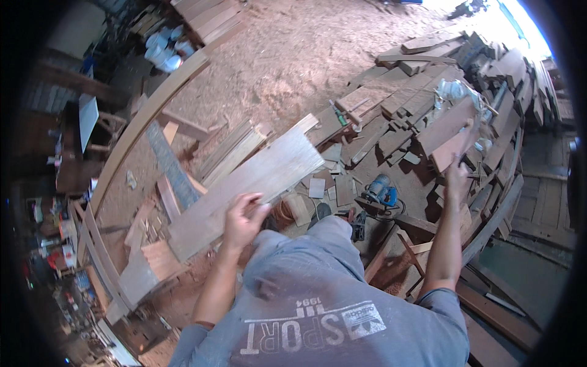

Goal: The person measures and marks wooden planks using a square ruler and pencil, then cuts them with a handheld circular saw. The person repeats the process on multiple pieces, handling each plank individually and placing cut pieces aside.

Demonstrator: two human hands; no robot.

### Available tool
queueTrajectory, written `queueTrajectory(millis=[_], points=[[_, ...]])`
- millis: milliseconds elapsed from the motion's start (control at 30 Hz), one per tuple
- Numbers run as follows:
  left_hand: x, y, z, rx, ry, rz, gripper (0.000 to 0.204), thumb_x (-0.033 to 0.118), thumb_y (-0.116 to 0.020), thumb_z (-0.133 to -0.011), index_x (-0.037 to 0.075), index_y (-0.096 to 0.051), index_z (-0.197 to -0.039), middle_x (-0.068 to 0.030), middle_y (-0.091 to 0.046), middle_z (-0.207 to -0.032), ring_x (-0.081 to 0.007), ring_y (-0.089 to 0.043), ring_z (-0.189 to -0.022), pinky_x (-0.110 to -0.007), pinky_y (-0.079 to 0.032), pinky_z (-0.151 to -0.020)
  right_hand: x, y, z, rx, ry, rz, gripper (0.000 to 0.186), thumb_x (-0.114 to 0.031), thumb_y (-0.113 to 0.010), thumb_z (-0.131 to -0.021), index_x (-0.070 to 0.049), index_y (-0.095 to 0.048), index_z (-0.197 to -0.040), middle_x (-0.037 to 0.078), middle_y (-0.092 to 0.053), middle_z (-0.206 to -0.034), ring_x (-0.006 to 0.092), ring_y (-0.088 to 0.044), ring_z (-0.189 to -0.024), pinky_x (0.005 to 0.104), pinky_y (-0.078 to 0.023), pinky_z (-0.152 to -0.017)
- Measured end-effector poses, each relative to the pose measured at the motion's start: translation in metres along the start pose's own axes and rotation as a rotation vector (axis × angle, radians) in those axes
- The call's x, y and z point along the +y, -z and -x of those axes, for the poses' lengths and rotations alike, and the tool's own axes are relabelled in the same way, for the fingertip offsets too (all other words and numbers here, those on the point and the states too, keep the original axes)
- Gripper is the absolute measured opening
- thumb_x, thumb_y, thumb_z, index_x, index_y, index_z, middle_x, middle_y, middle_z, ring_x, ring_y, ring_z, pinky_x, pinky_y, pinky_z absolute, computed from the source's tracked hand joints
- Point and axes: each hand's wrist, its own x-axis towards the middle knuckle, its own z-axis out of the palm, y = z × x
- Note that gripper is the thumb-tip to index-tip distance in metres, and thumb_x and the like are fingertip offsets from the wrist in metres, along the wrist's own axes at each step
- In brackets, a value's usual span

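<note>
Where my left hand (243,220) hangs: ten o'clock, curled fingers apart from thumb, near the wide plank (263,176).
Right hand (455,175): two o'clock, at the reddish board (447,152); I cannot tell whether fingers clamp it.

Sawdust-covered floor (275,55); piled boards (422,95) on it

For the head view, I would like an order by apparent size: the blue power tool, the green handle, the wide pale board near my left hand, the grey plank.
Largest to smallest:
1. Wide pale board
2. Grey plank
3. Blue power tool
4. Green handle
</note>
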Motion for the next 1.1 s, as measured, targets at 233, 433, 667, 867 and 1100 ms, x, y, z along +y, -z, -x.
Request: queueTrajectory(millis=[233,433,667,867,1100], points=[[0.070,-0.058,-0.007,-0.273,-0.629,-0.313,0.058,0.019,-0.088,-0.085,0.014,-0.065,-0.139,-0.0109,-0.071,-0.130,-0.0365,-0.067,-0.124,-0.050,-0.050,-0.111,-0.174,-0.098,0.261,-1.014,-0.211,-0.418,0.045,-0.043,-0.058,-0.115,-0.007,-0.084,-0.121,-0.007,-0.055,-0.078,0.0059,-0.049,-0.065,0.0260,-0.041,-0.058],[0.029,-0.058,0.005,-0.380,-0.684,-0.228,0.038,0.015,-0.076,-0.093,0.017,-0.066,-0.130,-0.0103,-0.068,-0.105,-0.0335,-0.072,-0.094,-0.047,-0.058,-0.079,-0.203,-0.122,0.330,-1.153,-0.164,-0.368,0.051,-0.047,-0.057,-0.114,-0.004,-0.083,-0.120,-0.007,-0.057,-0.074,0.0052,-0.046,-0.062,0.0251,-0.033,-0.057],[0.008,-0.047,0.021,-0.107,-0.606,-0.359,0.044,0.013,-0.077,-0.092,0.020,-0.064,-0.133,-0.0073,-0.068,-0.107,-0.0315,-0.072,-0.093,-0.046,-0.059,-0.074,-0.173,-0.134,0.306,-0.886,-0.302,-0.575,0.051,-0.049,-0.056,-0.116,-0.003,-0.079,-0.120,-0.008,-0.052,-0.079,0.0023,-0.042,-0.062,0.0223,-0.029,-0.053],[-0.007,-0.041,0.015,-0.068,-0.542,-0.360,0.048,0.004,-0.077,-0.090,0.012,-0.064,-0.136,-0.0110,-0.072,-0.111,-0.0343,-0.072,-0.097,-0.046,-0.060,-0.082,-0.131,-0.120,0.279,-0.633,-0.496,-0.864,0.072,-0.063,-0.046,-0.116,0.002,-0.078,-0.112,-0.001,-0.057,-0.081,0.0096,-0.051,-0.063,0.0278,-0.044,-0.056],[-0.003,-0.032,-0.002,0.014,-0.585,-0.271,0.051,0.002,-0.076,-0.090,0.007,-0.063,-0.140,-0.0157,-0.075,-0.115,-0.0361,-0.074,-0.098,-0.045,-0.060,-0.083,-0.095,-0.108,0.276,-0.670,-0.467,-0.839,0.077,-0.068,-0.042,-0.114,0.000,-0.076,-0.105,-0.001,-0.053,-0.072,0.0102,-0.051,-0.060,0.0276,-0.052,-0.061]])
